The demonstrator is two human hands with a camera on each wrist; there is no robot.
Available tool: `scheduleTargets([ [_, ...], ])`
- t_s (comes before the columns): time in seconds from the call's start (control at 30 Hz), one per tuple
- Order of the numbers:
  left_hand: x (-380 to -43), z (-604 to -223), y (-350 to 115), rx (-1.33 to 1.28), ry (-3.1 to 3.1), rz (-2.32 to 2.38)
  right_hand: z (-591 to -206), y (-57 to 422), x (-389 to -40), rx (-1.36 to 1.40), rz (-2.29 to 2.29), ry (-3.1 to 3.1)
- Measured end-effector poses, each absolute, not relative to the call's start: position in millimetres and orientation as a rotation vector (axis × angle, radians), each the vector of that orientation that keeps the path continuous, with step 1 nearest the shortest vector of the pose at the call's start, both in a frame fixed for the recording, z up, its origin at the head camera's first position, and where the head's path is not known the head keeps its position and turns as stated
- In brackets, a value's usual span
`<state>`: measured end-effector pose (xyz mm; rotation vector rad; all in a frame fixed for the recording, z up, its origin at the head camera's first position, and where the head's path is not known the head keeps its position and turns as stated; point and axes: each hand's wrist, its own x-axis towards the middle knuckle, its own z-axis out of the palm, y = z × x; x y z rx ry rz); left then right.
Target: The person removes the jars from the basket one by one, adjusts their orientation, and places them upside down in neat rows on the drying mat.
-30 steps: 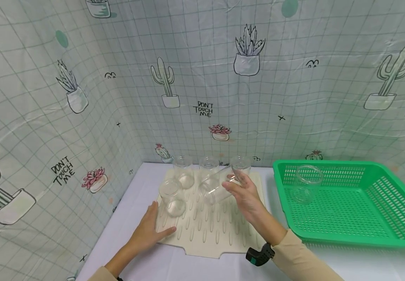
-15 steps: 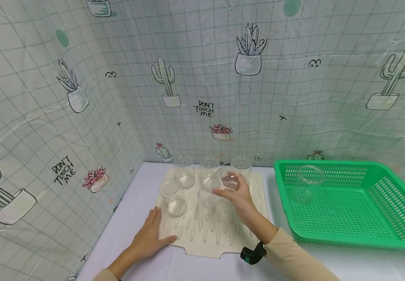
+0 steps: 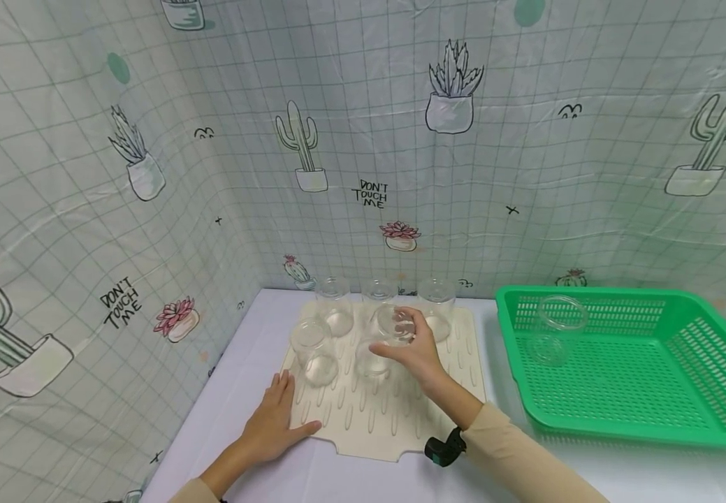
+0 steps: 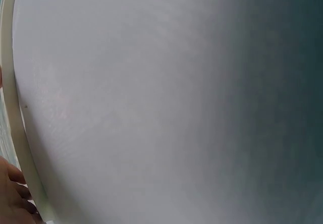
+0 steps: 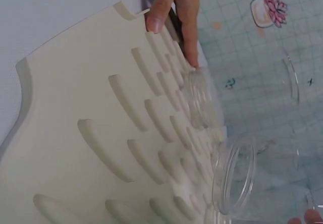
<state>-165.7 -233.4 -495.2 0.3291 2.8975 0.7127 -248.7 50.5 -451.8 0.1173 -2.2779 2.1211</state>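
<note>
My right hand [image 3: 418,349] grips the upper part of a clear jar [image 3: 373,365] over the middle of a cream ridged mat [image 3: 369,419]. In the right wrist view the jar's threaded neck [image 5: 233,176] faces down toward the mat; whether it bears its full weight there I cannot tell. My left hand [image 3: 271,425] lies along the mat's left edge, fingers outstretched and thumb on its front corner. Just beyond it stands another clear jar [image 3: 315,353]. Three more jars form a back row: left [image 3: 335,307], middle [image 3: 379,288] and right [image 3: 436,311].
To the right of the mat sits a green plastic basket [image 3: 614,432] with one clear jar [image 3: 557,332] in its back left corner. A white cloth [image 3: 249,349] covers the table. Cactus-print curtains [image 3: 363,140] hang behind and on the left.
My right hand has turned the jar from a slant to nearly upright and brought it down to the mat, slightly leftward. The left hand stays at the mat's edge.
</note>
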Motion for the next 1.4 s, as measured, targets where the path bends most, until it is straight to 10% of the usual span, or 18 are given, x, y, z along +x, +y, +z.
scheduleTargets([
  [1.4,-165.3,-493.7,-231.7,0.305,2.863,0.715,-472.7,16.0,-262.6,0.323,1.857,-2.456],
])
